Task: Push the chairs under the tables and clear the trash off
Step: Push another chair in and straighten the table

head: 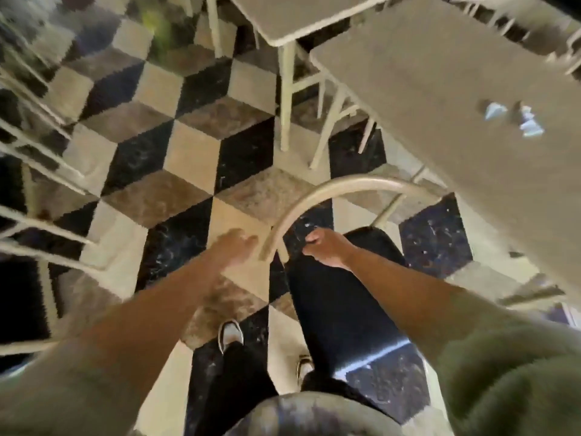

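Note:
A chair with a curved cream back rail (317, 196) stands at the near edge of a long beige table (424, 89). My left hand (234, 247) is flat with its fingers apart, just left of the rail's lower end and holding nothing. My right hand (327, 247) has its fingers curled on the top of a dark padded part (339, 309) just inside the rail, which seems to belong to the chair. Two crumpled pieces of white paper trash (495, 111) (529, 124) lie on the table at the right. The picture is blurred.
A second beige table (292, 17) stands beyond, with cream legs and chair legs (286, 99) beneath. More cream chairs (47, 184) line the left side. Below me are the checkered floor (188, 158) and my shoes (231, 335).

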Tool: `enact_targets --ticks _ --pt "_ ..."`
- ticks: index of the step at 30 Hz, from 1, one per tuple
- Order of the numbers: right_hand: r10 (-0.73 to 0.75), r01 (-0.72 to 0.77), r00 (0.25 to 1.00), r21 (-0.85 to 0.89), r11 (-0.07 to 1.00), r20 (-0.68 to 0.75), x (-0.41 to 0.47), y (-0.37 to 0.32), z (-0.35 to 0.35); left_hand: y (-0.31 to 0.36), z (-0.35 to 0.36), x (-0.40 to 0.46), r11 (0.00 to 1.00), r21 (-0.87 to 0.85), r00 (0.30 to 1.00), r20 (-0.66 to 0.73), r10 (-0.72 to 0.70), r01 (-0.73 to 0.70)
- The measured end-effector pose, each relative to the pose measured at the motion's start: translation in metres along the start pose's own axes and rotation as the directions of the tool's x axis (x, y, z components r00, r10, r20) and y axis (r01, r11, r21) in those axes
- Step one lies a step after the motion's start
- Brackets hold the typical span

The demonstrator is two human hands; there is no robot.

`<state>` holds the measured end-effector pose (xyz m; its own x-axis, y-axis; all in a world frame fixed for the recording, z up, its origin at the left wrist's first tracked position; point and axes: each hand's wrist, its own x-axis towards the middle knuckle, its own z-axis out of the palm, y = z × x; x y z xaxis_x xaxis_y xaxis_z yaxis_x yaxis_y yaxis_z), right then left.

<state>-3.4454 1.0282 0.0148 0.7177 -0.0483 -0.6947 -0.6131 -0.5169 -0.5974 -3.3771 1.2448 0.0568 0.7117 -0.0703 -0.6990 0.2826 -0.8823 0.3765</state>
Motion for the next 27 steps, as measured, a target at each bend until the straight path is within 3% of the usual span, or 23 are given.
enact_targets --ticks 2,5,10,14,18,21,27 --pt "0.049 -0.043 0.998 0.140 0.989 -0.041 0.021 -0.013 -0.003 0.068 -0.009 0.033 0.975 0.163 0.988 0.058 0.146 -0.153" --pt "0.160 -0.106 0.978 0.334 0.937 -0.136 0.068 -0.036 0.002 0.145 0.003 0.112 0.885 0.263 0.920 0.189 0.344 -0.385" --pt "0.416 -0.246 0.894 0.593 0.767 -0.166 0.125 -0.069 0.040 0.225 0.053 0.173 0.749 0.294 0.777 0.452 0.439 -0.594" --pt "0.543 -0.286 0.804 0.642 0.711 -0.242 0.137 -0.074 0.054 0.251 0.082 0.190 0.561 0.384 0.674 0.519 0.526 -0.734" --pt "0.552 -0.277 0.807 0.693 0.665 -0.207 0.132 -0.073 0.050 0.257 0.083 0.212 0.394 0.439 0.589 0.555 0.588 -0.807" --pt "0.523 -0.273 0.830 0.677 0.684 -0.194 0.128 -0.074 0.046 0.256 0.078 0.216 0.331 0.432 0.539 0.571 0.620 -0.839" --pt "0.461 -0.304 0.873 0.563 0.768 -0.157 0.117 -0.067 0.035 0.256 0.058 0.231 0.443 0.468 0.642 0.509 0.573 -0.765"
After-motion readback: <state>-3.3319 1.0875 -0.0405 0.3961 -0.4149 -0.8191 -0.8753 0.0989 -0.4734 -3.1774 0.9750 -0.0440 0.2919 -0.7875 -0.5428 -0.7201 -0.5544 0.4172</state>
